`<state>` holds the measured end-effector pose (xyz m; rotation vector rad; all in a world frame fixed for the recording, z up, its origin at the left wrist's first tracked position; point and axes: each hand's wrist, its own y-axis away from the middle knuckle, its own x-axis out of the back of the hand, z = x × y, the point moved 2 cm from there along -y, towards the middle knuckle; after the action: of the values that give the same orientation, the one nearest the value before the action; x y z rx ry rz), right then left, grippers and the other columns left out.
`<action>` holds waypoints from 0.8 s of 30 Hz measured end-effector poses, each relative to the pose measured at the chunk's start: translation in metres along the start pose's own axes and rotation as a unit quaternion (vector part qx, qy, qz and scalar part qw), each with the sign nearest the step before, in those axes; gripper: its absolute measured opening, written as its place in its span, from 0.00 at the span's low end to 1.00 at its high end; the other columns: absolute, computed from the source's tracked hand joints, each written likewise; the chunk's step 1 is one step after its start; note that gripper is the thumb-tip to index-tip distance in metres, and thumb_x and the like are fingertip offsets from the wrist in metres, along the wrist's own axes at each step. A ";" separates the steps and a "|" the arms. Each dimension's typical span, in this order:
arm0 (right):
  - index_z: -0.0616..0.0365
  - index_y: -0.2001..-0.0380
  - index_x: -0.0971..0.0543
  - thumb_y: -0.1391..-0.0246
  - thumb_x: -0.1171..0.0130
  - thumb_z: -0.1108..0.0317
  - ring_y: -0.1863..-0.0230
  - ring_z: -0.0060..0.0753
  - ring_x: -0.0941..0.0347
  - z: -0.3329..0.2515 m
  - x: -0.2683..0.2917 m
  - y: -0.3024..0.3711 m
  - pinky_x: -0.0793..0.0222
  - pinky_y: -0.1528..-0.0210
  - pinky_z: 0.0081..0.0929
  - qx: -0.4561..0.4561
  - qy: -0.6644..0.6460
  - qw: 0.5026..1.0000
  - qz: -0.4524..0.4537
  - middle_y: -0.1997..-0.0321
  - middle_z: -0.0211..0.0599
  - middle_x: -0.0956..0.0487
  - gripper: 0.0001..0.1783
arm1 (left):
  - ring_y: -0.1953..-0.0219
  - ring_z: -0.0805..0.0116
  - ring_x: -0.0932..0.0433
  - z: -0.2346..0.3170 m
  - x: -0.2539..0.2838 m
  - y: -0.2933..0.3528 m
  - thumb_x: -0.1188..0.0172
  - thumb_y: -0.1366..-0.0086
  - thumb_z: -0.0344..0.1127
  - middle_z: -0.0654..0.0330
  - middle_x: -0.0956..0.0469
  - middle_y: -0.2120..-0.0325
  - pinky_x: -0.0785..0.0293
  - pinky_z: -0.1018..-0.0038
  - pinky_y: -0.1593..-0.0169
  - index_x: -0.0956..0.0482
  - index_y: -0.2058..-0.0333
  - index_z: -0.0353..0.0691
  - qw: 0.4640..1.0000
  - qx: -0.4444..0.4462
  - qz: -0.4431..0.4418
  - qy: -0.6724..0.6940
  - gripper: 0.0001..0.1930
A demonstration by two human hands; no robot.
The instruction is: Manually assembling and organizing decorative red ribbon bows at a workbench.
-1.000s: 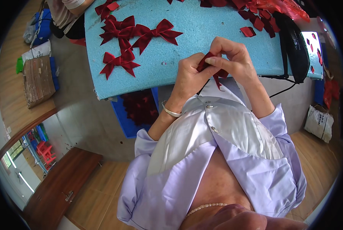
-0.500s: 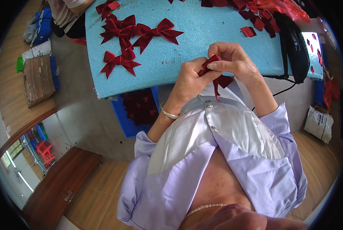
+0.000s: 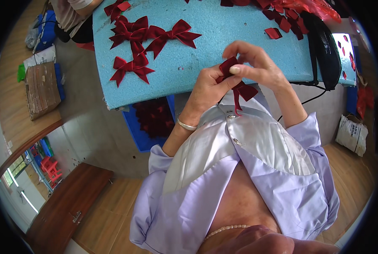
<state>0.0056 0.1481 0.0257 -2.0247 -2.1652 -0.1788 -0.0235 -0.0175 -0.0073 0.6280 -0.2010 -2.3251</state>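
A dark red velvet bow (image 3: 244, 91) hangs just past the near edge of the blue table, with its ribbon tails pointing down. My left hand (image 3: 207, 86) pinches it near the middle, thumb and fingers closed. Beside it, my right hand (image 3: 256, 65) has its thumb tip against the upper loop, while its fingers arch apart above, leaving a gap. Several similar red bows lie at the table's left, including a wide one (image 3: 174, 37) and a lower one (image 3: 131, 70). How the ribbon runs under my left fingers is hidden.
Loose red velvet pieces (image 3: 284, 24) and a red plastic bag (image 3: 313, 9) lie at the table's far right, near a black bag (image 3: 326, 53). Under the blue table (image 3: 163, 80) stands a blue bin (image 3: 131, 127) of red pieces. Another person's arm (image 3: 85, 6) shows far left.
My right fingers have opened away from the ribbon and lifted slightly. More of the bow's upper loop now shows between my hands. The bows on the table have stayed in place.
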 end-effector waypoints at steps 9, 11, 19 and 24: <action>0.57 0.74 0.29 0.40 0.40 0.63 0.76 0.12 0.38 0.011 -0.014 0.000 0.41 0.76 0.17 -0.143 -0.097 0.983 0.060 0.76 0.21 0.30 0.13 | 0.63 0.79 0.23 0.006 0.004 -0.001 0.38 0.37 0.25 0.62 0.18 0.67 0.25 0.81 0.59 0.18 0.60 0.30 0.997 -0.052 -0.028 -0.046 0.08; 0.57 0.74 0.28 0.39 0.40 0.63 0.76 0.11 0.38 0.014 -0.012 -0.002 0.41 0.75 0.17 -0.154 -0.143 0.975 0.070 0.76 0.20 0.31 0.13 | 0.62 0.79 0.23 0.003 0.006 -0.001 0.37 0.38 0.25 0.61 0.19 0.65 0.25 0.80 0.58 0.20 0.59 0.30 1.000 0.006 -0.005 0.010 0.09; 0.59 0.71 0.26 0.39 0.40 0.61 0.72 0.11 0.38 0.025 -0.011 -0.004 0.43 0.73 0.16 -0.093 -0.096 0.991 -0.025 0.75 0.19 0.30 0.13 | 0.62 0.79 0.24 -0.007 0.008 -0.003 0.36 0.39 0.24 0.63 0.20 0.64 0.24 0.80 0.57 0.23 0.58 0.31 0.998 -0.042 0.030 0.037 0.11; 0.57 0.76 0.28 0.36 0.45 0.60 0.78 0.13 0.40 0.022 -0.013 -0.005 0.46 0.77 0.16 -0.180 -0.153 0.969 0.071 0.80 0.19 0.34 0.16 | 0.70 0.82 0.26 -0.004 0.010 -0.003 0.36 0.39 0.24 0.65 0.21 0.69 0.27 0.83 0.68 0.23 0.59 0.33 0.997 -0.057 0.021 0.052 0.10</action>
<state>0.0001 0.1399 0.0021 -2.5498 -2.2848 -0.2748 -0.0293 -0.0223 -0.0159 0.6787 -0.0330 -2.2396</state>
